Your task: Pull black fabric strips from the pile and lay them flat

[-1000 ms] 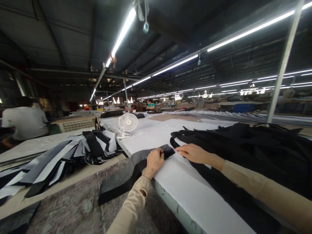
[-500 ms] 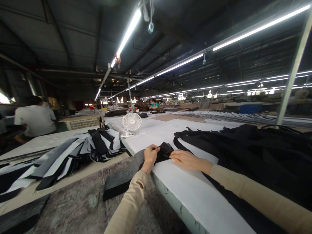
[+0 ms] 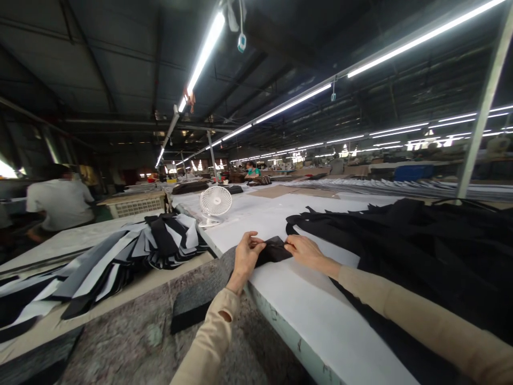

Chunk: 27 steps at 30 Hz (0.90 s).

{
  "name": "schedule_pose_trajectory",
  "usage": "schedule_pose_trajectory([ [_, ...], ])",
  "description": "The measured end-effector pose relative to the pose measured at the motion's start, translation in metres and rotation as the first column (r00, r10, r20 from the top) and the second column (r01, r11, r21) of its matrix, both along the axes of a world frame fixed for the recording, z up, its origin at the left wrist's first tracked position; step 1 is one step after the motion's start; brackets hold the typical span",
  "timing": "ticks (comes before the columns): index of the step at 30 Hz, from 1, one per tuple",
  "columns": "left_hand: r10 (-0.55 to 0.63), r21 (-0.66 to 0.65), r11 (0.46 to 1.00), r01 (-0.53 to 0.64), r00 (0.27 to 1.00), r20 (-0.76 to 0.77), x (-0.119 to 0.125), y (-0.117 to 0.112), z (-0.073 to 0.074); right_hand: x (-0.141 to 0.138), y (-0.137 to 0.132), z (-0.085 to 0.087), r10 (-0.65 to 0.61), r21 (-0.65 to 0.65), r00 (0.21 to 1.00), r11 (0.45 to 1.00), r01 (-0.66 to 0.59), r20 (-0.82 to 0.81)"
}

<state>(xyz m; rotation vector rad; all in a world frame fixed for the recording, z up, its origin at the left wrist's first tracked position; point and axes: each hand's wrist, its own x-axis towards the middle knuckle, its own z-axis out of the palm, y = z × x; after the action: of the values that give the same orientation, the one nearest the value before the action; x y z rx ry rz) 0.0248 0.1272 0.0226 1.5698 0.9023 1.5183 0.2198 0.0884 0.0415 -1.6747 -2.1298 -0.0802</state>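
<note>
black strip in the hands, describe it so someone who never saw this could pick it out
Find the long white table with the small white fan on it. In front of the fan, the left hand and right hand pinch the end of one black strip. Unlike the black fabric heap to the right, it trails alone over grey felt.

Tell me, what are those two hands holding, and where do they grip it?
A black fabric strip, at its far end: the left hand pinches that end's left edge, the right hand its right edge.
</note>
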Motion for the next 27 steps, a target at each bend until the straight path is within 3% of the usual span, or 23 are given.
schedule_pose_trajectory([
  [4, -0.008, 0.018, 1.0, 0.005, 0.987, 0.163, -0.019, 0.005, 0.015, 0.004, -0.002, 0.006, -0.038, -0.032, 0.999, 0.999, 0.037, -0.038],
  [7, -0.023, 0.052, 0.999, 0.015, 0.985, 0.169, -0.025, 0.001, 0.024, 0.004, -0.004, 0.01, -0.063, -0.031, 0.996, 0.998, 0.061, -0.057],
  [8, -0.041, 0.071, 0.997, 0.032, 0.991, 0.129, -0.023, -0.003, 0.026, 0.003, -0.004, 0.012, -0.073, -0.028, 0.995, 0.997, 0.071, -0.063],
  [10, -0.042, 0.166, 0.984, 0.057, 0.995, -0.091, -0.015, -0.015, 0.028, 0.0, -0.005, 0.015, -0.089, -0.017, 0.993, 0.996, 0.088, -0.075],
  [13, 0.153, 0.363, 0.931, 0.034, 0.867, -0.474, 0.003, -0.033, 0.03, -0.009, -0.008, 0.022, -0.074, 0.014, 0.993, 0.997, 0.076, -0.092],
  [15, 0.253, 0.417, 0.909, -0.016, 0.816, -0.52, 0.011, -0.04, 0.031, -0.015, -0.01, 0.027, -0.016, 0.034, 0.995, 0.999, 0.019, -0.101],
  [18, 0.26, 0.402, 0.913, -0.069, 0.858, -0.443, 0.01, -0.041, 0.033, -0.017, -0.013, 0.033, 0.127, 0.024, 0.985, 0.992, -0.125, -0.118],
  [21, 0.245, 0.355, 0.926, -0.131, 0.923, -0.298, -0.012, -0.032, 0.035, -0.009, -0.011, 0.035, 0.228, -0.022, 0.96, 0.972, -0.234, -0.165],
  [24, 0.288, 0.231, 0.934, -0.272, 0.957, -0.04, -0.047, -0.014, 0.038, 0.002, -0.005, 0.031, 0.212, -0.054, 0.953, 0.972, -0.228, -0.217],
  [27, 0.356, 0.055, 0.927, -0.371, 0.916, 0.186, -0.089, 0.002, 0.042, 0.003, 0.003, 0.026, 0.167, -0.08, 0.957, 0.978, -0.19, -0.236],
])
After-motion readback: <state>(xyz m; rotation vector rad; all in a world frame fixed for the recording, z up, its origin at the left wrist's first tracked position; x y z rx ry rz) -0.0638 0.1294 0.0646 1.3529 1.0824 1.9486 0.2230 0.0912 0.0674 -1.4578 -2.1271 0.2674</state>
